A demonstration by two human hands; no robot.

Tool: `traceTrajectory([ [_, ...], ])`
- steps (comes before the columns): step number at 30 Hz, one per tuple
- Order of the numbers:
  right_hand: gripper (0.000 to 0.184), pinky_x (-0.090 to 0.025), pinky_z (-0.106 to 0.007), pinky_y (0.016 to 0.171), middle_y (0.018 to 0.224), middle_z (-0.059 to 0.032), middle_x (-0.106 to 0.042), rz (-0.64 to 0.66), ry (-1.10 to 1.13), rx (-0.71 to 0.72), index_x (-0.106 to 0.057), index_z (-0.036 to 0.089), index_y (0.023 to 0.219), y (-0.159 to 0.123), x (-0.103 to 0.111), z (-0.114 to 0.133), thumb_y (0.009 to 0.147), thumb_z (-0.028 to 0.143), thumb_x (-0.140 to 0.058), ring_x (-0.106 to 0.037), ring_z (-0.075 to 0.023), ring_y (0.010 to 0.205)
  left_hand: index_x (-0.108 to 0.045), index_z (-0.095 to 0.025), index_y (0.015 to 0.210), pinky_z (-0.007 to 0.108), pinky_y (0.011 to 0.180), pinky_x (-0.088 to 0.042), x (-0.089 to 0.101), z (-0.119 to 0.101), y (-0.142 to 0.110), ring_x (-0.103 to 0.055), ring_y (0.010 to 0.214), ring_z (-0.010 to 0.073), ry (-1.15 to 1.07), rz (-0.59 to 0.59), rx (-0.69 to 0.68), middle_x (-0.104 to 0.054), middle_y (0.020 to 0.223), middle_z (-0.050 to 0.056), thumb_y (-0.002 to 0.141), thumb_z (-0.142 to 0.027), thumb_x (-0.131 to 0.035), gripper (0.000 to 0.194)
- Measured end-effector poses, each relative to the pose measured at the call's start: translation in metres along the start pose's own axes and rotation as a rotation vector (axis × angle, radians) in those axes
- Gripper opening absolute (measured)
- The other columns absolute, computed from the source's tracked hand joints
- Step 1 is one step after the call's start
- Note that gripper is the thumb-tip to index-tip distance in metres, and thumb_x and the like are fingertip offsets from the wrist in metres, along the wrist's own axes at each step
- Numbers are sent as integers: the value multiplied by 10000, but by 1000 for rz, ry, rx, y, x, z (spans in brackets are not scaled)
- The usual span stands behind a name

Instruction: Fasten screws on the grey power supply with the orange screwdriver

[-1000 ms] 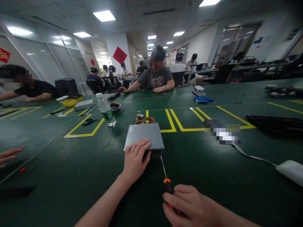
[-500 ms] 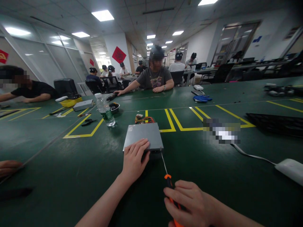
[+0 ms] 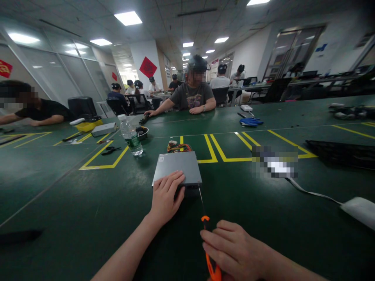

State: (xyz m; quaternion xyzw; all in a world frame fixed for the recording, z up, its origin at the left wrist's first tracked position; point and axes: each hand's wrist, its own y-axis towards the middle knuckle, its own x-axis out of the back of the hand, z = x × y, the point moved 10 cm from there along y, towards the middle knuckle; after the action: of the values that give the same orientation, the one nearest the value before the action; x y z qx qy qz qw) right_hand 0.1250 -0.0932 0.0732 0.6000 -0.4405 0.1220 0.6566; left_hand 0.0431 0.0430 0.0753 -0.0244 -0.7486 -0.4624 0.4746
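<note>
A: Head view. Left hand?
B: Unclenched. Fingers of the left hand (image 3: 167, 197) are laid over the top of the box (image 3: 187, 166), near left part; thumb is dropped by the near edge.
A: Box position?
B: Set flat on the table (image 3: 102, 210), straight ahead. Wires (image 3: 179, 147) are bunched just behind it.
A: Right hand?
B: The screwdriver (image 3: 205, 219) is grasped by the handle in the right hand (image 3: 230, 249), fingers curled round. Shaft is pointed at the box's near right corner; whether the tip is seated cannot be told.
A: Left side?
B: Bottle (image 3: 131, 138) is stood upright beyond the box, bowl (image 3: 143, 134) just behind it. Black tool (image 3: 109, 150) is placed left of the bottle.
A: Right side?
B: Pixelated item (image 3: 277, 164), cable (image 3: 316, 194) run to a white block (image 3: 359, 210).
A: Others?
B: A person (image 3: 195, 95) is seated opposite, one hand put on a dark object (image 3: 144, 118).
</note>
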Motion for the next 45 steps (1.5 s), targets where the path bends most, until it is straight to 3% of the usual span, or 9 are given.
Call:
traceTrajectory([
  [4, 271, -391, -285, 483, 887, -128, -648, -31, -17, -13, -530, 145, 782, -8, 3, -2, 846, 402, -468, -551, -146, 562, -517, -228, 1152, 349, 890, -324, 1, -2, 0, -521, 1132, 190, -3, 3, -8, -582, 1220, 40, 866, -212, -471, 290],
  [9, 412, -431, -281, 506, 954, -118, -621, 208, 5, -81, -542, 173, 1031, -9, -18, -6, 803, 514, -497, -587, -169, 630, -507, -232, 1175, 362, 902, -317, 0, -1, -1, -504, 1153, 201, -2, 26, -7, -566, 1241, 48, 867, -232, -465, 311],
  [12, 452, -449, -287, 538, 989, -121, -612, 264, 31, -77, -525, 158, 1097, -7, -23, -4, 809, 504, -493, -596, -170, 664, -507, -229, 1180, 364, 907, -315, 0, -1, -1, -504, 1151, 203, -1, 36, -15, -561, 1248, 52, 859, -230, -472, 322],
  [19, 316, -422, -264, 528, 927, -109, -646, 36, 12, -52, -543, 147, 811, -6, -9, -1, 845, 455, -482, -583, -135, 625, -516, -233, 1163, 356, 897, -317, 0, 0, 0, -528, 1122, 194, 18, -6, -14, -584, 1218, 47, 860, -220, -484, 305],
  [26, 408, -466, -289, 583, 975, -121, -618, 250, 31, -96, -515, 182, 1106, -3, -21, -4, 846, 491, -456, -600, -174, 704, -520, -233, 1152, 358, 904, -307, -1, 0, 0, -519, 1136, 193, 32, 8, -13, -580, 1224, 44, 865, -222, -479, 290],
  [33, 259, -457, -260, 528, 869, -111, -661, -11, 26, -91, -529, 138, 845, -2, -4, -3, 855, 393, -486, -596, -140, 612, -517, -233, 1148, 362, 936, -287, -3, 3, 1, -503, 1151, 189, 25, 44, -7, -577, 1225, 39, 872, -239, -469, 280],
  [36, 359, -484, -288, 579, 906, -121, -656, 73, 48, -144, -538, 136, 913, -2, -10, -9, 864, 479, -443, -621, -173, 683, -521, -232, 1145, 366, 954, -278, -3, 4, 1, -482, 1172, 187, 30, 48, -4, -565, 1238, 42, 875, -246, -457, 277],
  [40, 342, -492, -292, 614, 947, -120, -654, 212, 33, -100, -551, 150, 1042, 2, -18, -4, 884, 424, -422, -629, -178, 710, -542, -260, 1139, 412, 993, -241, 0, 9, 1, -445, 1204, 220, 79, 33, 33, -516, 1293, 48, 860, -288, -478, 288],
  [45, 326, -497, -263, 646, 888, -122, -681, 40, -12, -111, -558, 122, 909, -1, -9, -3, 897, 427, -443, -646, -158, 709, -466, -231, 1240, 450, 1027, -191, 4, 16, -1, -441, 1195, 243, 107, 28, 120, -549, 1256, 57, 845, -362, -489, 417],
])
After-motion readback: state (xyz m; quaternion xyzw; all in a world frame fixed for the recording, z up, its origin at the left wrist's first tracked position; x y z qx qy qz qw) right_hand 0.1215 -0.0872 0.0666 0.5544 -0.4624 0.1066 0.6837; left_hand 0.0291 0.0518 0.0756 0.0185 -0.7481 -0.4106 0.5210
